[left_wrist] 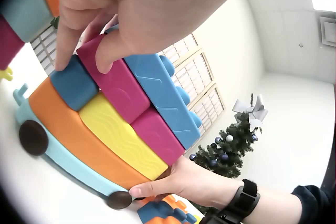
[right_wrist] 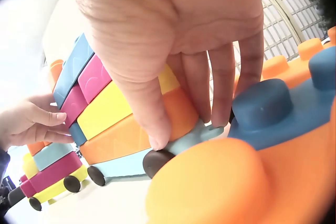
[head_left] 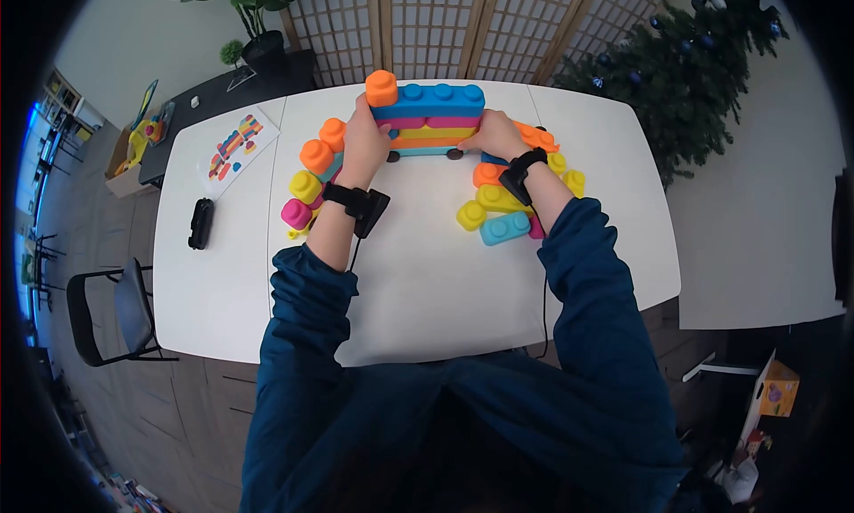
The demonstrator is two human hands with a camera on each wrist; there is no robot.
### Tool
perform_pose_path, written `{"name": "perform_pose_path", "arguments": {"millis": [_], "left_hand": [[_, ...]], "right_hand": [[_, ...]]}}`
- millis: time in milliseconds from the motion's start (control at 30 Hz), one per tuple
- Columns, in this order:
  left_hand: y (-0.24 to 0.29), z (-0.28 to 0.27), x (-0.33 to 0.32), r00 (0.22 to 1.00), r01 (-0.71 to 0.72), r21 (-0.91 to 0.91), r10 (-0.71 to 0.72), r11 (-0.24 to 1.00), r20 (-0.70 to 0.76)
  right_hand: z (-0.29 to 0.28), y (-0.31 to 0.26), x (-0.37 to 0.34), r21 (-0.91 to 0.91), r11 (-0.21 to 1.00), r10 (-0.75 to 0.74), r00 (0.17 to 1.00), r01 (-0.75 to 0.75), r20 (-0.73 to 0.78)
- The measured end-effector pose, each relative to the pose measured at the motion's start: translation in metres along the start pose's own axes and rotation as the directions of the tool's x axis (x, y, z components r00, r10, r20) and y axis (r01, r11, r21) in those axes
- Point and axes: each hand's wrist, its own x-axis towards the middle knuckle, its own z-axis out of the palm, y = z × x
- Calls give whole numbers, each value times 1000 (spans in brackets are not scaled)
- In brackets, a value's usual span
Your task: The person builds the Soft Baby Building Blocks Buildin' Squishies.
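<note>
Seemingly an office: white table [head_left: 427, 290], folding chair [head_left: 136, 306], lattice screen [head_left: 431, 37]

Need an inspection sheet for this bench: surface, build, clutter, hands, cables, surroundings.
Surface: white tabletop, seam running through its left part.
Job's things: wheeled stack of multicoloured toy blocks, blue bar on top, orange block at its upper left; yellow, orange and blue blocks to the right; second wheeled block piece to the left.
Clutter: elongated black object; paper sheet with printed block pictures.
Hands: left hand grips the stack's left end, right hand its lower right end.
Cables: thin black cable hangs from the right wrist, another from the left.
Surroundings: wood-framed lattice screen, green tree with blue baubles, dark folding chair.
</note>
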Motion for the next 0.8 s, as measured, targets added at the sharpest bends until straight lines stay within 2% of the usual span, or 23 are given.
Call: {"name": "perform_pose_path", "arguments": {"millis": [133, 200, 267, 333, 433, 467, 533, 567, 633, 667, 733, 767, 800], "left_hand": [[1, 4, -4, 998, 22, 8, -21, 1000, -51], [9, -2, -13, 996, 6, 24, -4, 1000, -90], [30, -22, -29, 992, -11, 37, 15, 999, -127], [50, -50, -53, 959, -199, 190, 231, 961, -165], [68, -82, -94, 955, -233, 119, 250, 965, -157], [68, -87, -107, 955, -235, 119, 252, 965, -157], [63, -97, -131, 959, -208, 68, 217, 976, -184], [56, -100, -141, 959, -207, 68, 216, 976, -185], [33, -103, -157, 980, -76, 117, 96, 990, -177], [25, -104, -160, 979, -73, 120, 94, 990, -180], [9, -107, -163, 917, -111, 455, 268, 883, -295], [-5, -107, -165, 938, -47, 479, 204, 877, -281], [-14, -107, -165, 937, -43, 480, 202, 876, -285]], "right_hand": [[1, 8, 3, 5, 1000, -18, 1000, 17, 17], [-10, 17, 1, 168, 978, -130, 991, 124, 26], [-30, 22, -1, 222, 968, -108, 994, 112, -31], [-47, 36, -3, 278, 955, -78, 993, 99, -85], [-62, 71, 5, -38, 999, -21, 1000, 21, -9], [-61, 81, 7, -38, 999, -21, 1000, 21, -10], [-58, 99, 8, -254, 967, 14, 999, -6, 30], [-58, 103, 6, -255, 967, 13, 999, -4, 31], [-56, 107, 2, -202, 978, 56, 997, -45, 49], [-53, 110, 3, -201, 979, 52, 997, -41, 51], [-50, 113, 5, -164, 984, 86, 993, -71, 85], [-49, 112, 3, -165, 984, 82, 993, -67, 86], [-48, 111, 1, -201, 976, 89, 995, -79, 40]]}}
